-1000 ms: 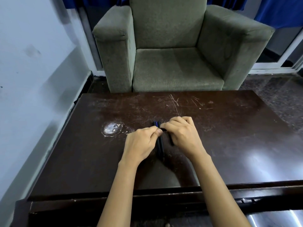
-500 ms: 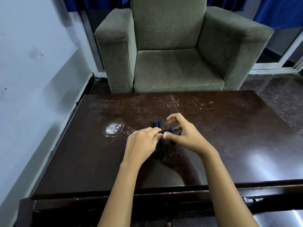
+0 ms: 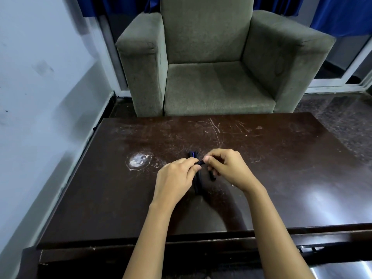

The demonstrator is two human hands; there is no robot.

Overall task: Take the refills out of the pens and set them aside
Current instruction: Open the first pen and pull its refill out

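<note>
Several dark pens lie side by side on the dark wooden table, pointing away from me. Just above them, both hands meet over one dark blue pen held crosswise. My left hand pinches its left end between thumb and fingers. My right hand pinches the right end, its other fingers curled. Another short dark piece lies on the table under my right hand. Most of the held pen is hidden by my fingers.
A grey-green armchair stands right behind the table's far edge. A white round stain marks the tabletop left of my hands. A pale wall runs along the left side. The polished floor shows at the right.
My right hand lifted off the pens, opened a little, and now pinches the end of the crosswise pen. My left hand stayed in place.
</note>
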